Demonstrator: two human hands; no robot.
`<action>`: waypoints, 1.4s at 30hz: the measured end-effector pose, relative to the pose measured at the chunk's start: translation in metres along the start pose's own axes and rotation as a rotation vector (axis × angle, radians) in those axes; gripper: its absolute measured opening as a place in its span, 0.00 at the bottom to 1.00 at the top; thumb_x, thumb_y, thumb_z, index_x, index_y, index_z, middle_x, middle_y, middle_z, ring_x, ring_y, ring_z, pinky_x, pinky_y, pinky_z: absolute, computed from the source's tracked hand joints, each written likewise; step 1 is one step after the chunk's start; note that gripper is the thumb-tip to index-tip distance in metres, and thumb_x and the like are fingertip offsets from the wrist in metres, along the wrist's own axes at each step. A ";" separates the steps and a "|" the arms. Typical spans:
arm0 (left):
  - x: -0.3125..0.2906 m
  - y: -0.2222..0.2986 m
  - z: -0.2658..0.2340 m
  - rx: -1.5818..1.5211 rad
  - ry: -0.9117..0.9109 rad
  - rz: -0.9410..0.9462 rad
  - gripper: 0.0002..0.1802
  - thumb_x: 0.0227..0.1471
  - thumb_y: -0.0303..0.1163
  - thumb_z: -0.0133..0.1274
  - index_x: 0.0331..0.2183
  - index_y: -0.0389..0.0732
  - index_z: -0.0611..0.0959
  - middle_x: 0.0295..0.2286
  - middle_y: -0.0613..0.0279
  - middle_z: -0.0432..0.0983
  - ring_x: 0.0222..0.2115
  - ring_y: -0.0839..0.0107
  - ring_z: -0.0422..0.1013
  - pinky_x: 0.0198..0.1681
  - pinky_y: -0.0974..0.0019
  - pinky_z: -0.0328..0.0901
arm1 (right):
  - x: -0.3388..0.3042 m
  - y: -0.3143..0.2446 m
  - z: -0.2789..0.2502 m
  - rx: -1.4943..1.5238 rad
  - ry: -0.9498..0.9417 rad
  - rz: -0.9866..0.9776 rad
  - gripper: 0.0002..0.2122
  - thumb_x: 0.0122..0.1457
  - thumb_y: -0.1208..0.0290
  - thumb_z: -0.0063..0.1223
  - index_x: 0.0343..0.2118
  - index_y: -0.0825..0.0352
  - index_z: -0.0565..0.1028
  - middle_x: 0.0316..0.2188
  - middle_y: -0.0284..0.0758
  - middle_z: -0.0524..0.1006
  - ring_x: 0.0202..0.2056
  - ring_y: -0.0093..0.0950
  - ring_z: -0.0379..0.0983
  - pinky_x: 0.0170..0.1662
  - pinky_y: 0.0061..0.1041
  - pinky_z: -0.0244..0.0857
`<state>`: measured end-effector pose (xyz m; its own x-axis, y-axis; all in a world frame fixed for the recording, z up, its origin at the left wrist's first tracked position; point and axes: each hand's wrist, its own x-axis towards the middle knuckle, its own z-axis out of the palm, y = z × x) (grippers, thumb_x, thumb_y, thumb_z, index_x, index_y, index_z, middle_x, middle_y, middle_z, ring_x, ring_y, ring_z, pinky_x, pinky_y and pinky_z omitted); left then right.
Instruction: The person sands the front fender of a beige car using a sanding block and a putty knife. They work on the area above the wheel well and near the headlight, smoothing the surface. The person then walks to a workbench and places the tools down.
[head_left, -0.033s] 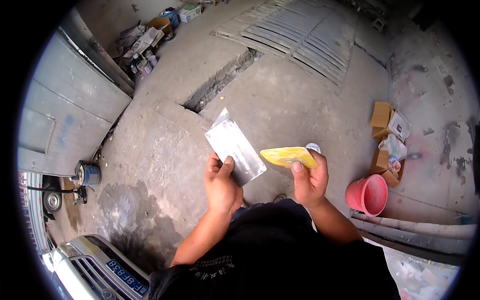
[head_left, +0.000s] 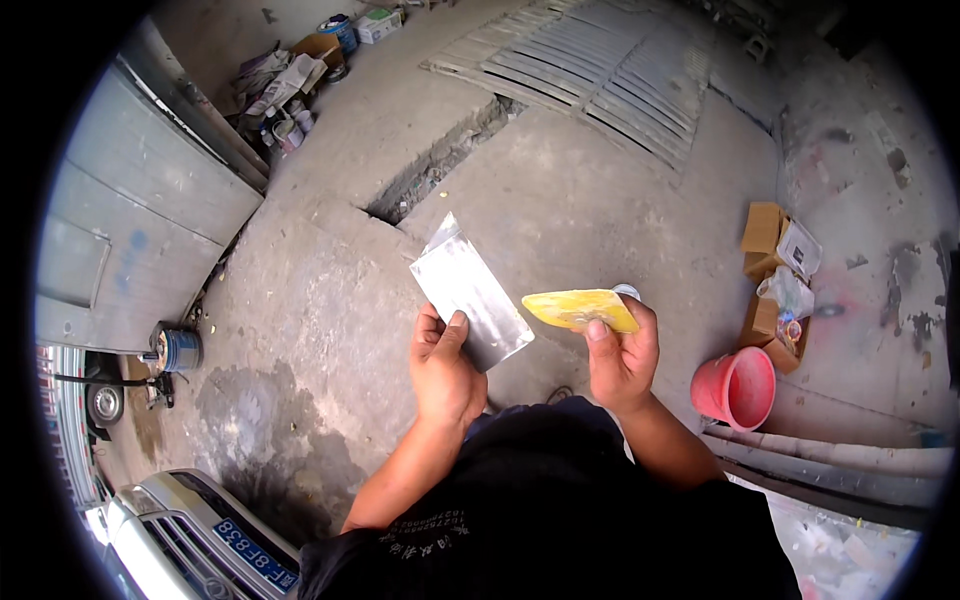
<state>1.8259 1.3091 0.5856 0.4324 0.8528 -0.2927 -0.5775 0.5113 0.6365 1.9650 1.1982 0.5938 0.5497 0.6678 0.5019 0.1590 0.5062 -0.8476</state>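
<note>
My left hand is closed around the near left edge of a flat, shiny metal plate, with the thumb on top. The plate is tilted, and a narrow pointed piece sticks out past its far end. In my right hand is a thin yellow putty spreader, pinched with the thumb on its face and the fingers behind. Pale smears mark its surface. A small gap separates the spreader from the plate's right edge. Partly hidden behind my right hand, a round pale can top shows.
A red bucket and cardboard boxes stand at right. A broken trench crosses the concrete floor ahead, before a metal grating. A blue tin sits at left, and a car's front is at lower left.
</note>
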 end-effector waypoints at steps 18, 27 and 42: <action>0.008 0.022 0.005 0.079 -0.201 -0.026 0.14 0.59 0.21 0.45 0.48 0.34 0.71 0.43 0.57 0.74 0.43 0.72 0.71 0.50 0.65 0.66 | -0.014 0.001 -0.032 0.131 -0.175 0.588 0.14 0.63 0.78 0.43 0.51 0.70 0.66 0.43 0.39 0.75 0.41 0.26 0.74 0.43 0.24 0.69; 0.013 0.016 0.018 0.157 -0.404 0.035 0.19 0.59 0.19 0.44 0.53 0.33 0.68 0.44 0.57 0.74 0.44 0.72 0.71 0.51 0.67 0.65 | -0.013 0.010 -0.015 0.987 -0.207 0.875 0.15 0.69 0.60 0.39 0.51 0.64 0.65 0.20 0.31 0.67 0.15 0.20 0.60 0.19 0.21 0.57; 0.005 0.030 0.020 0.858 -0.594 0.567 0.18 0.60 0.23 0.46 0.52 0.32 0.68 0.45 0.60 0.67 0.46 0.74 0.64 0.52 0.71 0.57 | -0.005 0.034 -0.009 1.258 -0.244 0.822 0.17 0.67 0.62 0.44 0.54 0.65 0.67 0.39 0.35 0.75 0.35 0.27 0.73 0.41 0.28 0.69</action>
<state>1.8246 1.3263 0.6178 0.6486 0.6362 0.4179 -0.2351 -0.3546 0.9049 1.9753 1.2069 0.5612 -0.0301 0.9944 0.1010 -0.9633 -0.0019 -0.2683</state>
